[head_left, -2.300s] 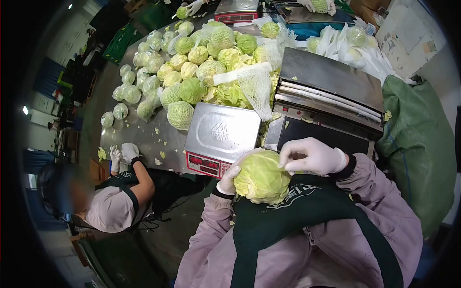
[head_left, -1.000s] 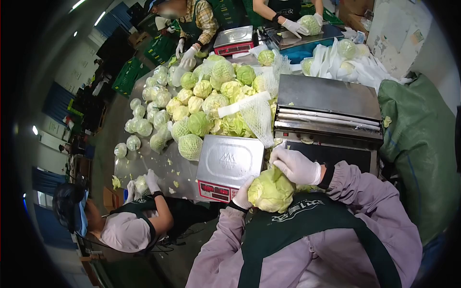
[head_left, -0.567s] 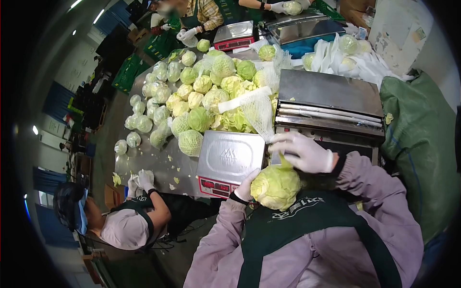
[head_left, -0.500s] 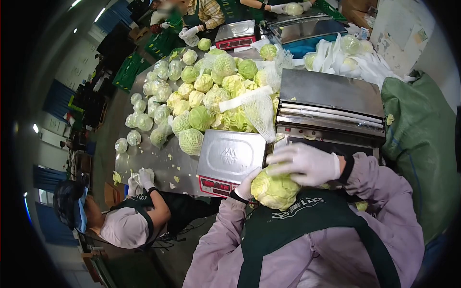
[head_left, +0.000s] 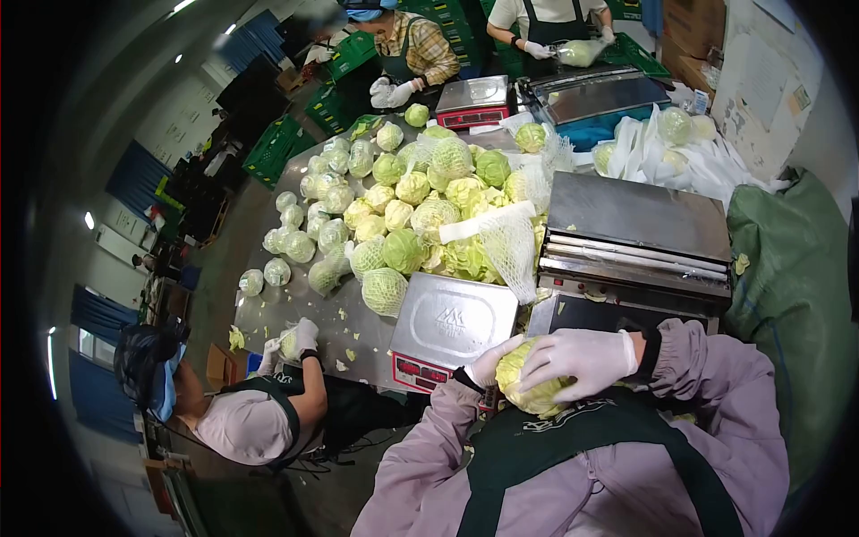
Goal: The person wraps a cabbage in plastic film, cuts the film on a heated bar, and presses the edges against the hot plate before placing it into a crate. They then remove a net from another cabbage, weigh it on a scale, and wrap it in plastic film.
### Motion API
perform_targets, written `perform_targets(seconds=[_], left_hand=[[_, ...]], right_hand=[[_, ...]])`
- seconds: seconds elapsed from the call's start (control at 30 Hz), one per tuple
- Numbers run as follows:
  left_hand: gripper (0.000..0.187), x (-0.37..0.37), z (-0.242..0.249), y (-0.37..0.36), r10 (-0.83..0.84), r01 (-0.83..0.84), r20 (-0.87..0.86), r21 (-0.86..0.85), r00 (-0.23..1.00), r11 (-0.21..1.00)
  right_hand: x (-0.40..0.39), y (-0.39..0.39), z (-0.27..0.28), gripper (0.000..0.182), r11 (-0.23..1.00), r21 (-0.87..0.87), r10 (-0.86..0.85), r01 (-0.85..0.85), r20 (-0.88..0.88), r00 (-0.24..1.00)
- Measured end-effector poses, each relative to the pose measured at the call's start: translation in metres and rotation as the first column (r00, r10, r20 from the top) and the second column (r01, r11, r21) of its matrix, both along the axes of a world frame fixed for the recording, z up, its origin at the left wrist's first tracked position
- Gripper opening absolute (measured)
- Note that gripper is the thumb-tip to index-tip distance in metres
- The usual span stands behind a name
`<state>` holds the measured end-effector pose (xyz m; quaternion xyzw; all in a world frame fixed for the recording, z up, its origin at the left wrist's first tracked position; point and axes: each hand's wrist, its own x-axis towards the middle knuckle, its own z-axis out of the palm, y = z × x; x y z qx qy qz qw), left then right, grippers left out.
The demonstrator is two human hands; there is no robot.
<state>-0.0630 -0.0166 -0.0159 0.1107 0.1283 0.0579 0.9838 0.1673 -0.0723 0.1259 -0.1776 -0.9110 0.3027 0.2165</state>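
A pale green cabbage (head_left: 512,374) is held between my two gloved hands, just in front of my dark apron. My left hand (head_left: 490,364) grips it from the left side. Over its top and right side, my right hand (head_left: 586,360) lies with curled fingers and hides much of the leaves. Right behind my left hand stands a weighing scale (head_left: 456,313) with a bare metal plate and a red front. Beyond the scale is a large heap of cabbages (head_left: 413,188), some in white foam netting (head_left: 501,251).
A wrapping machine (head_left: 637,224) stands at the right, beside a green sack (head_left: 778,313). Wrapped cabbages (head_left: 300,246) sit on the metal table (head_left: 309,309) at left. A co-worker (head_left: 246,421) handles a cabbage nearby; two other people work at the back.
My view has tilted, so the table shows lower and further right. My right hand has come down from its blurred, raised position onto the cabbage and now grips it.
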Motion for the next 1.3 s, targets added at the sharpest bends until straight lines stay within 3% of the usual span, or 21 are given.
perform_targets(seconds=[0.03,0.07,0.13,0.23,0.3,0.33,0.5,0.57,0.6,0.63,0.73,0.77,0.8,0.83,1.03,1.1,1.13,1.17,1.2,1.23,1.3], left_hand=[[0.050,0.001,0.001,0.000,0.003,-0.003,0.000,0.002,1.000,1.000],[0.049,0.003,0.000,0.000,0.018,-0.013,-0.076,0.071,0.997,0.997],[0.049,0.007,0.000,0.000,0.035,-0.014,-0.153,0.137,0.988,0.990],[0.046,0.014,0.003,0.005,-0.013,0.015,-0.018,0.135,1.000,0.991],[0.042,0.020,0.017,0.002,0.099,-0.008,-0.352,0.252,0.931,0.968],[0.042,0.018,0.007,0.004,0.038,0.009,-0.241,0.189,0.970,0.982],[0.044,0.023,0.015,0.006,0.031,0.040,-0.309,0.219,0.951,0.975],[0.048,0.024,0.012,0.010,-0.046,0.070,-0.139,0.170,0.989,0.983],[0.048,0.024,0.010,0.008,0.013,0.073,-0.336,0.244,0.942,0.967],[0.048,0.025,0.010,0.008,0.007,0.077,-0.337,0.236,0.942,0.969],[0.049,0.026,0.015,0.007,-0.037,0.107,-0.281,0.239,0.959,0.965],[0.049,0.027,0.011,0.008,-0.038,0.108,-0.283,0.235,0.958,0.966],[0.049,0.028,0.003,0.009,-0.070,0.097,-0.164,0.161,0.984,0.982],[0.049,0.029,0.001,0.010,-0.094,0.098,-0.041,0.083,0.995,0.992],[0.047,0.035,0.004,0.012,-0.134,0.135,-0.031,0.023,0.990,0.991],[0.046,0.036,0.002,0.011,-0.137,0.137,-0.030,-0.011,0.990,0.991],[0.045,0.036,0.005,0.010,-0.098,0.119,-0.158,0.126,0.982,0.985],[0.044,0.037,0.008,0.011,-0.040,0.116,-0.275,0.267,0.961,0.957],[0.042,0.035,0.005,0.015,-0.004,0.239,-0.357,0.617,0.934,0.750],[0.042,0.035,0.010,0.017,0.011,0.227,-0.360,0.612,0.933,0.758],[0.045,0.043,0.016,0.006,0.105,0.021,-0.207,0.528,0.973,0.849]], right_hand=[[0.001,-0.001,0.005,0.035,1.000,0.025,-0.006,0.007,-0.058,0.998],[0.005,-0.001,-0.004,0.048,1.000,0.031,0.000,-0.001,0.018,1.000],[0.007,0.002,-0.004,0.044,0.998,0.064,0.022,-0.026,0.061,0.998],[0.012,0.008,-0.003,0.030,0.988,0.120,0.084,-0.098,0.111,0.990],[0.014,0.010,-0.001,0.012,0.974,0.185,0.116,-0.131,0.093,0.989],[0.017,0.007,0.001,0.011,0.978,0.186,0.081,-0.099,0.099,0.992],[0.024,0.000,-0.004,0.020,0.997,-0.020,-0.066,0.068,0.109,0.992],[0.028,-0.001,-0.006,0.022,0.995,-0.025,-0.098,0.099,0.040,0.994],[0.030,0.000,-0.006,0.025,0.992,-0.025,-0.125,0.125,-0.031,0.992],[0.034,0.004,0.000,0.028,0.988,-0.068,-0.135,0.139,0.059,0.989],[0.037,-0.003,0.005,0.034,0.995,-0.007,-0.100,0.100,-0.015,0.995],[0.035,-0.008,0.002,0.034,0.992,0.076,-0.107,0.100,0.088,0.990],[0.035,-0.011,0.000,0.034,0.983,0.160,-0.122,0.092,0.189,0.974],[0.034,-0.010,-0.001,0.034,0.983,0.156,-0.126,0.097,0.188,0.974],[0.029,0.001,-0.013,0.021,0.996,0.084,0.004,-0.015,0.121,0.993],[0.029,0.001,-0.015,0.016,0.997,-0.083,0.010,-0.002,0.095,0.995],[0.029,0.002,-0.011,0.016,0.997,-0.084,0.006,0.002,0.095,0.995],[0.031,0.007,-0.003,0.014,0.976,-0.212,-0.046,0.052,0.037,0.998],[0.032,0.012,0.002,0.013,0.936,-0.341,-0.104,0.093,-0.015,0.994],[0.030,0.020,0.001,0.014,0.918,-0.384,-0.160,0.102,-0.121,0.980],[0.033,0.024,0.003,0.016,0.723,-0.662,-0.389,0.195,-0.158,0.908]])
